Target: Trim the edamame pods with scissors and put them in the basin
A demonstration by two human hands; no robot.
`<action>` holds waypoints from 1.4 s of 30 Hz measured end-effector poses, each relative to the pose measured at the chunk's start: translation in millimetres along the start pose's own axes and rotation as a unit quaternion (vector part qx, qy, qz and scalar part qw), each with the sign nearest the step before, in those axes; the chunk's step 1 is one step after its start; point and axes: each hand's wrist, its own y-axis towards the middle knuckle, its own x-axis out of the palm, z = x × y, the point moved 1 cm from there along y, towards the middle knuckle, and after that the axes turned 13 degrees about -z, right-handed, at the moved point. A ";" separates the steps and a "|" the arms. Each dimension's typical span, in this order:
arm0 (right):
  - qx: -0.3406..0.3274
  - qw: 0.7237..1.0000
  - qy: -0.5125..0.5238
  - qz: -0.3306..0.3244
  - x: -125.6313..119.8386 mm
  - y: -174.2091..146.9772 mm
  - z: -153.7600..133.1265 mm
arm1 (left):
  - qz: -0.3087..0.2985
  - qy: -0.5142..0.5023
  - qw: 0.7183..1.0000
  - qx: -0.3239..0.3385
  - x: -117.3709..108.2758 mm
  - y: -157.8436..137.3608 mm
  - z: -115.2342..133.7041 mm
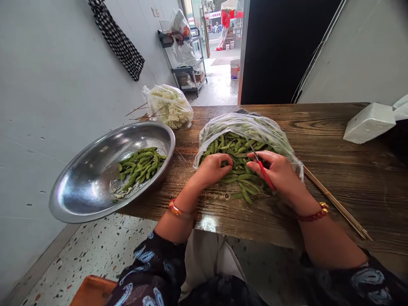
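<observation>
Green soybean pods (pixel 242 178) spill from a clear plastic bag (pixel 270 131) onto the wooden table. At the left side of the pile is my left hand (pixel 215 170), its fingers curled down among the pods; whether it pinches one is hidden. My right hand (pixel 277 172) grips a pair of scissors (pixel 266 174) with red handles, the blades pointing up and away over the bag's opening. To the left, a wide steel bowl (pixel 86 170) holds a heap of cut pods (pixel 142 168) on its right side.
A bag of cauliflower (pixel 170 106) sits behind the bowl. Bamboo skewers (pixel 338 204) lie right of the pods on the wooden table (pixel 338 148). At the far right is a white package (pixel 369 123). A grey cart (pixel 188 63) stands by the doorway.
</observation>
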 end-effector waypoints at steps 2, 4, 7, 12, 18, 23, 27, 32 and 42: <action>0.000 1.000 -0.001 0.003 0.5 0.2 0.0 | 0.027 0.048 0.997 -0.045 -3.6 -0.9 -0.5; 0.000 1.000 -0.003 0.004 0.7 0.3 -0.2 | 0.031 0.080 0.992 -0.087 -6.2 -2.0 0.7; -0.004 1.000 -0.005 0.002 1.2 0.1 -0.1 | -0.003 0.080 0.992 -0.102 -4.9 -2.1 2.2; -0.008 1.000 -0.007 -0.002 2.6 -0.5 1.7 | 0.000 0.034 0.997 -0.067 -1.2 0.1 0.7; -0.032 0.999 -0.015 -0.020 4.8 -0.4 1.6 | 0.023 -0.158 0.987 -0.023 -9.6 -4.8 6.9; -0.049 0.997 -0.034 -0.055 7.9 -0.6 2.3 | -0.015 -0.369 0.929 -0.010 -4.3 -7.3 13.1; -0.060 0.995 -0.036 -0.068 10.5 -0.9 2.8 | -0.026 -0.390 0.921 0.009 2.7 -6.1 16.3; -0.067 0.993 -0.050 -0.078 14.2 -0.3 3.7 | -0.036 -0.350 0.936 0.015 7.9 -5.6 17.2; -0.069 0.993 -0.058 -0.078 18.1 -1.2 3.9 | -0.021 -0.309 0.951 0.025 10.1 -6.4 17.3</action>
